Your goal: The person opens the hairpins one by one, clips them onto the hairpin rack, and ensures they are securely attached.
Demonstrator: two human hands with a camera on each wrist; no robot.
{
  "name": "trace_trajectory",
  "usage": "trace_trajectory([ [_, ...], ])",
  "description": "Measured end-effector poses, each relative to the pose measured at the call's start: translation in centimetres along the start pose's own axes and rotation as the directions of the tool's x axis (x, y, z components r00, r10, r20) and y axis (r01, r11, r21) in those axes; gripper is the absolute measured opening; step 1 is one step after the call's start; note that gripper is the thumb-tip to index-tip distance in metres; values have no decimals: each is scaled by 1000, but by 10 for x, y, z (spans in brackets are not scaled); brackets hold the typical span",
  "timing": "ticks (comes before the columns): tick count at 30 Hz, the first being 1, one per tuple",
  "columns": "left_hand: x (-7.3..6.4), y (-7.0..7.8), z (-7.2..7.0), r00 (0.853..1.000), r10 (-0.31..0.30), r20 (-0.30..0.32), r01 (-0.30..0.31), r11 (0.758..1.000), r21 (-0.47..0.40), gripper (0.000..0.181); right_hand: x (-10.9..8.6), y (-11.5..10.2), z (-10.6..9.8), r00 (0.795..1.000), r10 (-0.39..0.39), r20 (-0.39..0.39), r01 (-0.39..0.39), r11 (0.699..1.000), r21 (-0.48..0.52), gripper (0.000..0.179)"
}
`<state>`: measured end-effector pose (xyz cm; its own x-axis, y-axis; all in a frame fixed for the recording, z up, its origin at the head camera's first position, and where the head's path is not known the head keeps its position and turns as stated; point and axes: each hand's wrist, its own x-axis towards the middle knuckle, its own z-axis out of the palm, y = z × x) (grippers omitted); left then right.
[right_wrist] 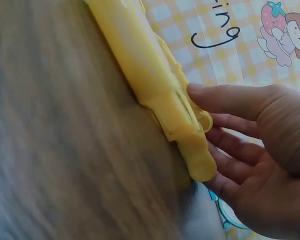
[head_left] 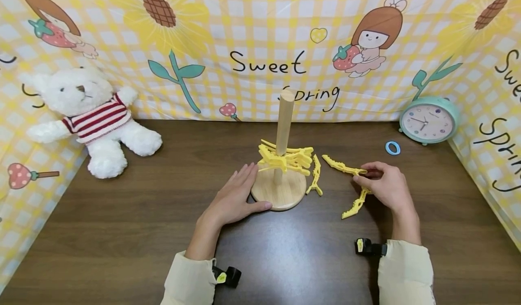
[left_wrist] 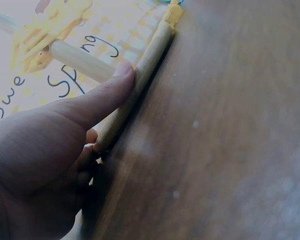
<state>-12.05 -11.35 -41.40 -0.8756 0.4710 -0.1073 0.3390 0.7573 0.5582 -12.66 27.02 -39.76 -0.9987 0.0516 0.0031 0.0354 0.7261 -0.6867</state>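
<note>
A round wooden base (head_left: 272,195) carries an upright wooden post (head_left: 284,124). Several yellow hair clips (head_left: 285,158) are gathered around that post, above the base. My left hand (head_left: 232,201) rests at the base's left edge, its fingers extended along the side and its thumb on the front rim. Over to the right, my right hand (head_left: 386,185) pinches the end of a yellow hair clip (head_left: 342,165) between thumb and fingers; the clip shows large in the right wrist view. A second clip (head_left: 355,207) lies just below that hand, and a third (head_left: 315,176) is beside the base.
A white teddy bear (head_left: 97,115) in a striped sweater sits at the back left. At the back right stands a green alarm clock (head_left: 427,120), with a blue ring (head_left: 392,148) lying before it. Patterned cloth walls enclose the dark wooden table (head_left: 122,232).
</note>
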Motion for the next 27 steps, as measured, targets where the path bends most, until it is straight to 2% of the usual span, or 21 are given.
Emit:
trace_trajectory([
  [6, 0, 0, 0, 1000, 8, -5, -8, 1000, -6, 107, -1, -5, 4, 991, -21, -131, 34, 995, 96, 39],
  [11, 1, 0, -1, 1000, 7, -6, -7, 1000, -9, 107, 2, -8, 9, 959, -60, -277, 115, 976, 186, 33],
  [17, 0, 0, -1, 1000, 6, -9, -6, 1000, -4, 106, 6, -18, 21, 893, -112, -436, 279, 898, 340, 28],
  [22, 0, -1, -1, 1000, 6, -6, -6, 1000, -3, 106, 7, -29, 30, 871, -156, -467, 369, 834, 409, 27],
  [27, 0, -1, 0, 1000, 6, -7, -6, 1000, -1, 106, 8, -37, 35, 853, -207, -479, 429, 801, 418, 29],
])
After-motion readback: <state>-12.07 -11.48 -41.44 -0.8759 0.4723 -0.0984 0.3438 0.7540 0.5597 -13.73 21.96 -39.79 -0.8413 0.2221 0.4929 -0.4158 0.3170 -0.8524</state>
